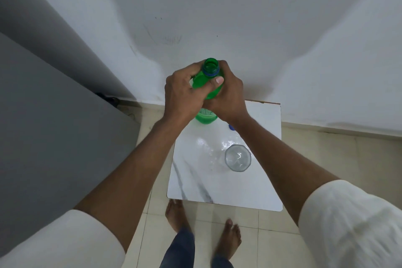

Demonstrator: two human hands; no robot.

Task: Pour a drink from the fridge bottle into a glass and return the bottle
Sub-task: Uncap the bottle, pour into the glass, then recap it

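Feet (202, 222) bare on the tiled floor at bottom centre. Mid-frame, empty glass (237, 158) stands on my white counter (256, 189). Above it, my left hand (182, 95) and right hand (228, 98) wrap fingers around the uncapped green bottle (210, 72).

Both hands hide most of the green bottle (205, 81), blue cap (231, 127) half-hidden

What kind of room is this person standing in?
Probably a corner of a home, maybe by a kitchen. A small marble-look table holds a glass, the floor is tiled, and both hands hold a green bottle beside a tall grey panel, perhaps a fridge.
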